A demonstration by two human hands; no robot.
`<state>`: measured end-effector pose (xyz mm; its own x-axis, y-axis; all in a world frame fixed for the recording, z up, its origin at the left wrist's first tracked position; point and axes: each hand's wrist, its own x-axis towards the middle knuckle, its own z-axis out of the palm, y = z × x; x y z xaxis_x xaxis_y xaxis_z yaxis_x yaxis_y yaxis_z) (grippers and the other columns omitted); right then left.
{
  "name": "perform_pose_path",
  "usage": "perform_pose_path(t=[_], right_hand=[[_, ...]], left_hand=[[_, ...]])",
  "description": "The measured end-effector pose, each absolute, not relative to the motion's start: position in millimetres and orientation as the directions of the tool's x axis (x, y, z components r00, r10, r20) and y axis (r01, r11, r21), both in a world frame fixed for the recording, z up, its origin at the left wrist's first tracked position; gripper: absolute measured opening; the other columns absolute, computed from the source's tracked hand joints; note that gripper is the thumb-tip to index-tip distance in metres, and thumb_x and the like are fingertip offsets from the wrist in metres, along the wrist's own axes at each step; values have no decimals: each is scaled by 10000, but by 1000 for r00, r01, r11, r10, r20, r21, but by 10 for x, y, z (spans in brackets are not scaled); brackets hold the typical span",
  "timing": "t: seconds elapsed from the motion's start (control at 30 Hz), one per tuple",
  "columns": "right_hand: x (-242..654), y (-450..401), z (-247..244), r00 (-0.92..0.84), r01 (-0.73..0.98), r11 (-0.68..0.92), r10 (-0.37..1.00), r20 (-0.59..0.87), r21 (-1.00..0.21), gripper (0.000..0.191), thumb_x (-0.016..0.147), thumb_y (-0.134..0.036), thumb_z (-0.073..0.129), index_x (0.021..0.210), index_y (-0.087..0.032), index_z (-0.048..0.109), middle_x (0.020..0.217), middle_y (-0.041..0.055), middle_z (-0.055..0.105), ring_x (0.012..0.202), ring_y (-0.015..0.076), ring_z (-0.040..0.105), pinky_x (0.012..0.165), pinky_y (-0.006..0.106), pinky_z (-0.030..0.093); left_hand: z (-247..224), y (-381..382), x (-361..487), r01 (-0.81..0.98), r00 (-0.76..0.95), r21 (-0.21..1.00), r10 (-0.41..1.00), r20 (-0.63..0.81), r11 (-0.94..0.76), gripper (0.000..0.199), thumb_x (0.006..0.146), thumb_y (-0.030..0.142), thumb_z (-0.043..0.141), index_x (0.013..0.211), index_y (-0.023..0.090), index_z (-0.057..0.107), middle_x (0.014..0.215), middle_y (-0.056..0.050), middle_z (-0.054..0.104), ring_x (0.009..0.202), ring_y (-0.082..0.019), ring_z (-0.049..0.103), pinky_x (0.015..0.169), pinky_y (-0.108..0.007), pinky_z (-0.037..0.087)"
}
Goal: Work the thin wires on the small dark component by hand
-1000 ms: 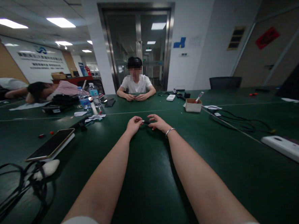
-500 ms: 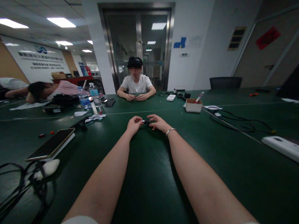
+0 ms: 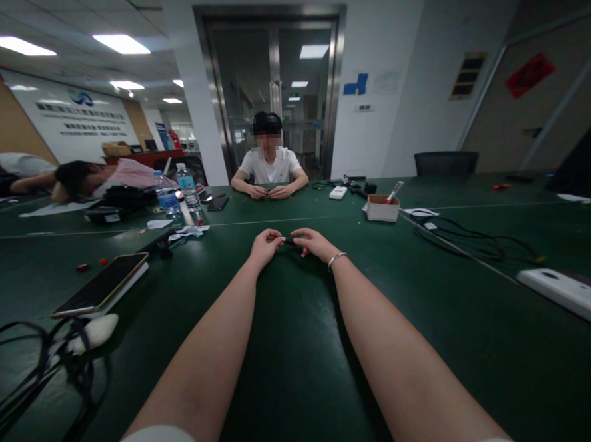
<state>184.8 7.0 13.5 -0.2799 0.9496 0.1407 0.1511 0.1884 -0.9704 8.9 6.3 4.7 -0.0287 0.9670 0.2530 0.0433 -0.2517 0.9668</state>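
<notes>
A small black stick with a silver end (image 3: pixel 287 241) spans the gap between my two hands, just over the green table (image 3: pixel 294 354). My left hand (image 3: pixel 266 247) is closed, thumb and fingertips pinching the silver end. At the black end, the curved fingers of my right hand (image 3: pixel 317 243) grip it, and a metal bangle circles that wrist. Fingers cover both tips of the stick, and it is too small to tell its exact kind.
A phone (image 3: pixel 102 284), a white mouse (image 3: pixel 96 331) and black cables (image 3: pixel 67 368) lie to the left. Water bottles (image 3: pixel 187 186) stand farther back. A small box (image 3: pixel 382 209) and a white power strip (image 3: pixel 573 297) are on the right. Across the table sits a person (image 3: pixel 270 162).
The black end of the stick has dipped slightly, and my right hand's fingers have shifted a little around it. My left hand stays in place.
</notes>
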Motion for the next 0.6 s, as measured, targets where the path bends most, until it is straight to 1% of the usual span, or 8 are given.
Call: perform_pose_path(t=[0.13, 0.23, 0.33, 0.4, 0.5, 0.6], right_hand=[[1848, 58, 146, -289, 145, 194, 946, 146, -970, 173, 818, -85, 630, 983, -136, 627, 718, 4, 654, 398, 22, 486, 396, 134, 450], [1844, 54, 154, -261, 137, 166, 957, 126, -977, 143, 849, -84, 588, 983, -118, 623, 663, 0, 652, 374, 26, 484, 375, 129, 424], [1838, 61, 155, -241, 115, 138, 965, 107, -984, 136, 878, -87, 542, 988, -109, 618, 626, -3, 650, 357, 34, 479, 372, 137, 423], [1837, 68, 150, -232, 99, 129, 967, 104, -987, 135, 883, -92, 533, 984, -110, 622, 605, -6, 645, 360, 40, 481, 379, 144, 434], [1843, 76, 141, -246, 72, 129, 963, 108, -989, 143, 885, -97, 530, 988, -115, 627, 598, -6, 641, 373, 43, 477, 406, 155, 466], [1855, 74, 140, -284, 54, 142, 951, 121, -988, 150, 876, -104, 545, 993, -123, 636, 614, -5, 647, 387, 41, 475, 421, 157, 479]], left_hand=[[50, 48, 75, 76, 18, 957, 960, 281, -281, 120, 696, 170, 684, 802, 153, 630, 729, -23, 652, 695, -138, 638, 705, -290, 513], [60, 35, 56, 117, 87, 943, 949, 303, -311, 222, 655, 158, 707, 873, 150, 665, 832, -51, 687, 758, -149, 642, 771, -313, 507], [62, 30, 46, 138, 116, 935, 942, 313, -328, 299, 630, 170, 725, 923, 144, 670, 886, -67, 696, 792, -155, 641, 778, -306, 499], [52, 35, 46, 163, 123, 931, 943, 309, -327, 298, 652, 235, 723, 929, 140, 669, 861, -71, 696, 769, -157, 640, 735, -294, 497], [31, 52, 51, 227, 100, 935, 962, 254, -271, 273, 721, 373, 666, 844, 129, 661, 722, -56, 672, 668, -151, 631, 647, -274, 484], [25, 65, 49, 318, 55, 921, 974, 220, -226, 379, 761, 514, 584, 728, 139, 635, 639, -35, 638, 570, -133, 598, 587, -259, 461]])
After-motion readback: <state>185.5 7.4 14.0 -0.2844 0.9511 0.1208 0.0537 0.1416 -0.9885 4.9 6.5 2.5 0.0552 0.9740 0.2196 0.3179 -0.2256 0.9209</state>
